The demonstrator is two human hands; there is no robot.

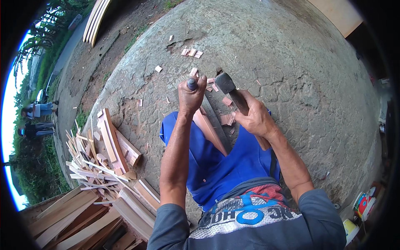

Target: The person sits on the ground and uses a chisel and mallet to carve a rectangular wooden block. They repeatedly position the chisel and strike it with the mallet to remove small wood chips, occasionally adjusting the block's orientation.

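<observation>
My left hand (189, 99) is a fist around an upright tool whose rounded dark end (192, 84) pokes out above the thumb. It looks like a chisel handle; its lower part is hidden by the hand. My right hand (255, 116) grips a hammer (225, 83) by its wooden handle, with the dark metal head raised just right of the left fist. Between my knees lies a reddish wooden piece (208, 130), alongside a long dark flat bar (217, 127). Small wood chips (227, 120) are scattered around both hands.
Thin offcuts (92, 160) and curved wooden pieces (110, 141) are heaped at my left, with longer boards (79, 216) nearer. Rough concrete (300, 83) spreads ahead and right. Two people (39, 121) stand far left. Curved slats (96, 21) lie at the far upper left.
</observation>
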